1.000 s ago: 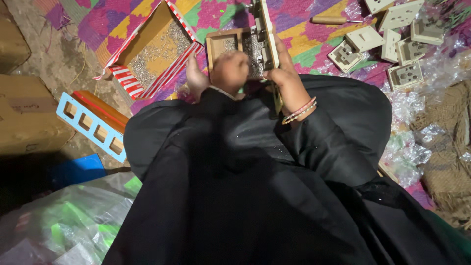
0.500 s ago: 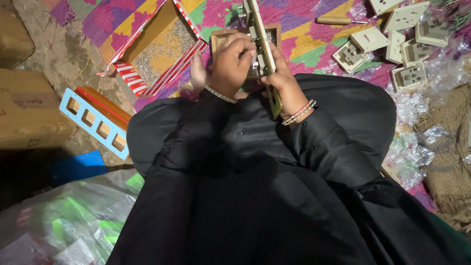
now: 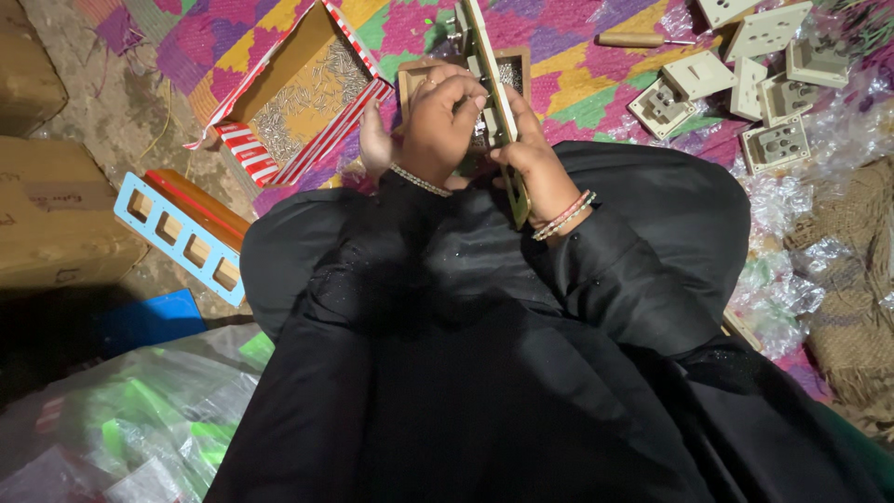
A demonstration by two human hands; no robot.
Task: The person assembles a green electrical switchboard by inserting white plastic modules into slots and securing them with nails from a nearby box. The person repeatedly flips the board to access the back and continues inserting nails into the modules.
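I hold a long narrow pale plate [image 3: 491, 82] on edge over my lap, its far end pointing away from me. My left hand [image 3: 438, 121], with a bead bracelet at the wrist, curls over the plate's left face with the fingertips pressed against it. From the right side my right hand [image 3: 538, 160], wearing pink and orange bangles, grips the plate's lower part. Behind the hands stands a small wooden box [image 3: 515, 73] of tiny screws. What the left fingertips pinch is hidden.
An open red-and-white striped carton [image 3: 244, 142] of small screws lies to the left on a patterned mat [image 3: 596, 88]. White socket parts [image 3: 778, 140] and a wooden-handled screwdriver [image 3: 633, 39] lie at the far right. A blue frame [image 3: 182, 237], cardboard boxes [image 3: 51, 219] and plastic bags [image 3: 121, 438] lie at left.
My left hand has moved from a fist beside the plate to curl over its face. The plate has tilted slightly, and the view has shifted a little.
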